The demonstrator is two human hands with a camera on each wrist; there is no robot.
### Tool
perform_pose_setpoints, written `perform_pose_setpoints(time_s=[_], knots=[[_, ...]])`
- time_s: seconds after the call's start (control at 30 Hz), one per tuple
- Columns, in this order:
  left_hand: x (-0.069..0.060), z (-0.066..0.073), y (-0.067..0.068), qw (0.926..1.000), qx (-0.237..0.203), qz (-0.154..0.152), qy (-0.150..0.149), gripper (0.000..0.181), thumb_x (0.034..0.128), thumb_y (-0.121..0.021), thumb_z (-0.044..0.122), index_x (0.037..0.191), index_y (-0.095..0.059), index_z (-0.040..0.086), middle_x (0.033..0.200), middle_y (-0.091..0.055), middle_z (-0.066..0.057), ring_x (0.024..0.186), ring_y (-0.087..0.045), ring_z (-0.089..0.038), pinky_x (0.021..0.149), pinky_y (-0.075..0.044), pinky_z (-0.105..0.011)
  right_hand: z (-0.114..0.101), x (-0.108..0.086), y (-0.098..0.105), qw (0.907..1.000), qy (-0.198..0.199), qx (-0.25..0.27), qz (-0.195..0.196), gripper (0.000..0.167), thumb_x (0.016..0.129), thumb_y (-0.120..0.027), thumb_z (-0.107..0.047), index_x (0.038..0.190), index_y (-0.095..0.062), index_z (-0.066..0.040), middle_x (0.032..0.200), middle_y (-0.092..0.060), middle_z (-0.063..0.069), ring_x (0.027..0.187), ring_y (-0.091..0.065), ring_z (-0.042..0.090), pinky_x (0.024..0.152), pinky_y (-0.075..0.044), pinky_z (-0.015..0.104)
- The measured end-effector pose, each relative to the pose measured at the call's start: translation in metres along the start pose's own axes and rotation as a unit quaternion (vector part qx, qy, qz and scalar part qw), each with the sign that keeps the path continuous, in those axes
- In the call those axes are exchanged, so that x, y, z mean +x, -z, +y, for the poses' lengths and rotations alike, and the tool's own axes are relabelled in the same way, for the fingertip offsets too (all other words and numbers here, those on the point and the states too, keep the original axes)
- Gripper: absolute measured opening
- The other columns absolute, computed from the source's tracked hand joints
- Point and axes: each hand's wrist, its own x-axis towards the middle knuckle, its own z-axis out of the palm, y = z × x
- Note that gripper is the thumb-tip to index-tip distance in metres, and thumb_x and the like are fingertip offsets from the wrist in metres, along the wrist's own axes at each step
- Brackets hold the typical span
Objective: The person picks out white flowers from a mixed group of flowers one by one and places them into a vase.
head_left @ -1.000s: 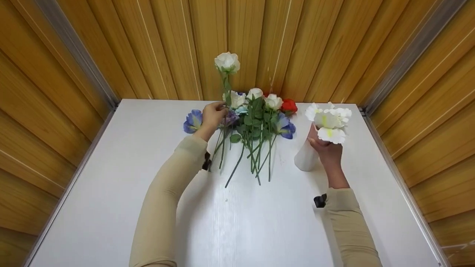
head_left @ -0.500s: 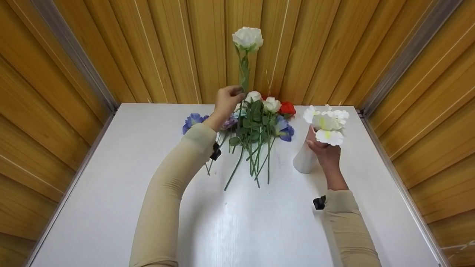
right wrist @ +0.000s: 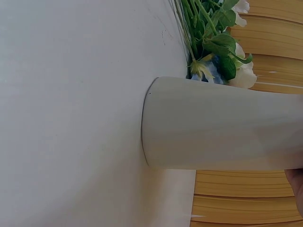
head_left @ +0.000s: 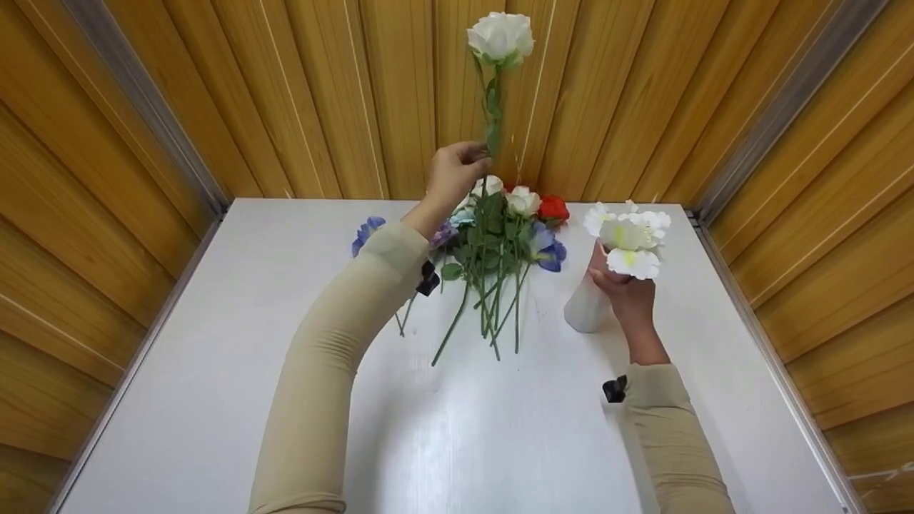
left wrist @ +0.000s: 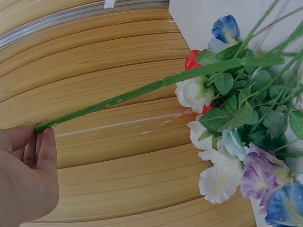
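Observation:
My left hand (head_left: 457, 175) pinches the green stem (left wrist: 123, 98) of a white rose (head_left: 501, 37), holding it upright above the pile with its bloom high against the wall. In the left wrist view, thumb and fingers meet on the stem, whose lower end points toward the pile. At the right, my right hand (head_left: 623, 289) grips the upper part of a white vase (head_left: 587, 307) standing on the table. A white flower with yellow-green streaks (head_left: 632, 239) sits at the vase's mouth. The right wrist view shows the vase's side (right wrist: 213, 125) and only a little of the hand.
Artificial flowers lie at the table's (head_left: 443, 428) back middle: white roses (head_left: 523, 202), a red flower (head_left: 553, 208), a blue iris (head_left: 546, 248), a purple flower (left wrist: 265, 175), and another blue flower (head_left: 366, 234) to the left. Wood-look panels (head_left: 321, 93) enclose the back and sides.
My left hand has lifted the white rose up out of the pile and moved it to the right. My right hand stays on the vase.

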Motion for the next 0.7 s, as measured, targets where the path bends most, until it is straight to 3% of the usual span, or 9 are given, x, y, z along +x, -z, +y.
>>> perform_pose_setpoints(time_s=[0.27,0.5,0.7], knots=[[-0.001,0.013,-0.012,0.9991,-0.041,-0.013,-0.006,0.033,0.0996,-0.061,0.0,0.132,-0.064,-0.007,0.122,-0.069,-0.026,0.104,-0.069,-0.026,0.1,-0.058,-0.039,-0.001,-0.001,0.001,1.0,-0.001,-0.003,0.0,0.093,0.082,-0.082,-0.025,0.154,-0.032,0.006,0.158,-0.043,0.026,0.148,-0.041,0.037,0.125,-0.033,0.049],[-0.001,0.029,-0.025,0.9978,-0.056,-0.014,-0.031,0.033,0.0982,-0.063,-0.001,0.131,-0.064,-0.009,0.121,-0.071,-0.027,0.102,-0.07,-0.024,0.091,-0.06,-0.028,-0.001,-0.001,0.001,0.9999,0.0,-0.017,0.001,0.093,0.081,-0.082,-0.026,0.153,-0.034,0.008,0.156,-0.045,0.028,0.145,-0.044,0.038,0.123,-0.036,0.048],[-0.005,0.049,-0.04,0.9945,-0.09,-0.035,-0.04,0.033,0.0997,-0.062,0.001,0.131,-0.064,-0.008,0.123,-0.07,-0.025,0.111,-0.07,-0.031,0.094,-0.059,-0.027,-0.001,0.0,-0.001,0.9998,0.006,0.019,0.009,0.092,0.078,-0.083,-0.019,0.152,-0.036,0.006,0.155,-0.046,0.026,0.144,-0.045,0.035,0.124,-0.035,0.046]])
